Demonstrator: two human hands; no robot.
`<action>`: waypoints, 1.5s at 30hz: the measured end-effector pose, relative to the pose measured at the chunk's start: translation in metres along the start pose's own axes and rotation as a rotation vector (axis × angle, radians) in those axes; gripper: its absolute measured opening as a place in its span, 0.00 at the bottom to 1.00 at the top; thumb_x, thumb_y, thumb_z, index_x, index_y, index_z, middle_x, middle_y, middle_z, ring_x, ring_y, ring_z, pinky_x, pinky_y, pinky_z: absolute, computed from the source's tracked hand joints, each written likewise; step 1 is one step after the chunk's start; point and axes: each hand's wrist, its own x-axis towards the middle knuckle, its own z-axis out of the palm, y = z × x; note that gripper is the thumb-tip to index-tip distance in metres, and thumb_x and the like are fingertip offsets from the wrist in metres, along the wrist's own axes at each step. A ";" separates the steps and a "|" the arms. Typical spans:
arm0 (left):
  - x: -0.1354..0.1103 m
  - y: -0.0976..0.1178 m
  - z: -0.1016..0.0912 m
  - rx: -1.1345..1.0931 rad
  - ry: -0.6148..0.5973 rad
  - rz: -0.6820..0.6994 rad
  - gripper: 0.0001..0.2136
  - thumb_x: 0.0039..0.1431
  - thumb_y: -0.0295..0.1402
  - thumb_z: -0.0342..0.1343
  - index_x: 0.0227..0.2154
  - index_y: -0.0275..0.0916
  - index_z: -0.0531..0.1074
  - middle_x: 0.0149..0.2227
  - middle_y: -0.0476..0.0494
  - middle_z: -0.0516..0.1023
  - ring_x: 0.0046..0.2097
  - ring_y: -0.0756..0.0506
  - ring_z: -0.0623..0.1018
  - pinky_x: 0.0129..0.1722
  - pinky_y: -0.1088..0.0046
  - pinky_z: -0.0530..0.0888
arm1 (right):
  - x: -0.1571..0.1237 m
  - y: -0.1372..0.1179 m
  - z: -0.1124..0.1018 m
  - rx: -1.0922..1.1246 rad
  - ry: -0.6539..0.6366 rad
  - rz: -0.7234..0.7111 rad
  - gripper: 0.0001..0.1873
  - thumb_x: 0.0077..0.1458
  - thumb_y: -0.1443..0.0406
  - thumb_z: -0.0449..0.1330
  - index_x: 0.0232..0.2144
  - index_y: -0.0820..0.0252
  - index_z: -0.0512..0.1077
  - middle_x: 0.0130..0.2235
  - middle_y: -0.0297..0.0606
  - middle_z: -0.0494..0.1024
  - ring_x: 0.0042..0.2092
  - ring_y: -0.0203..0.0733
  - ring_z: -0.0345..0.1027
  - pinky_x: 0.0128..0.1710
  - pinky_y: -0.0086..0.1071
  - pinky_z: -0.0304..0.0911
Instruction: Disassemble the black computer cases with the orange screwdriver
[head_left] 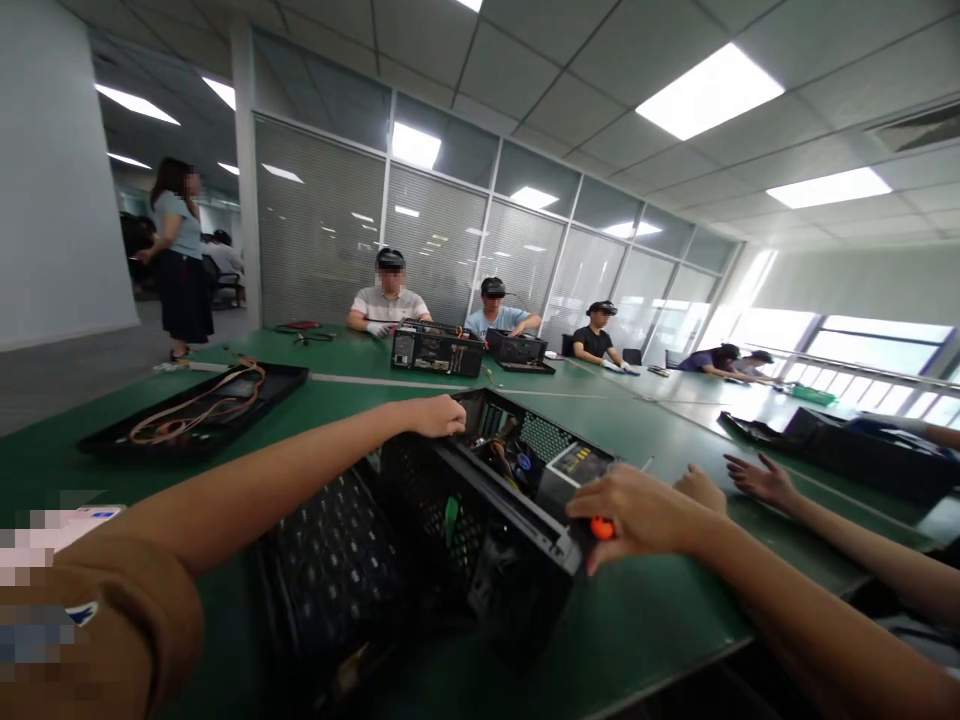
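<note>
An opened black computer case (450, 480) lies tilted on the green table in front of me, its inside showing wires, a blue round part and a power supply (574, 470) with a label. My left hand (439, 415) is closed over the far left edge of the case. At the near right corner, my right hand (634, 508) is closed round a screwdriver (602, 527); its orange handle end shows below the fingers and a thin shaft behind. That hand's fingers also touch the case edge. A green piece (451, 520) shows on the case's side.
A black side panel (202, 410) with ribbon cables lies to the left. Beside me on the right are a co-worker's hands (761, 482) and another black case (862, 450). Across the green table (360, 400), people work on opened cases (436, 350).
</note>
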 end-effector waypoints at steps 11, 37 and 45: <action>-0.055 -0.056 0.011 0.170 0.042 -0.654 0.13 0.53 0.31 0.46 0.29 0.27 0.73 0.33 0.27 0.75 0.38 0.39 0.75 0.37 0.70 0.68 | 0.063 0.035 0.055 0.075 0.258 0.354 0.36 0.44 0.48 0.57 0.54 0.56 0.59 0.56 0.42 0.61 0.52 0.48 0.61 0.49 0.38 0.58; -0.224 0.107 0.106 -0.245 0.345 -0.443 0.12 0.60 0.32 0.36 0.34 0.40 0.66 0.33 0.42 0.71 0.38 0.45 0.70 0.40 0.67 0.67 | 0.153 -0.021 0.156 0.857 0.087 0.831 0.21 0.48 0.50 0.54 0.22 0.64 0.66 0.19 0.33 0.67 0.18 0.31 0.61 0.16 0.23 0.58; -0.208 0.070 0.109 -0.191 0.479 -0.519 0.13 0.60 0.33 0.36 0.36 0.40 0.66 0.35 0.43 0.72 0.40 0.45 0.71 0.44 0.68 0.67 | 0.185 -0.010 0.156 0.815 0.141 0.830 0.18 0.49 0.53 0.54 0.21 0.64 0.63 0.20 0.34 0.67 0.17 0.31 0.61 0.16 0.25 0.57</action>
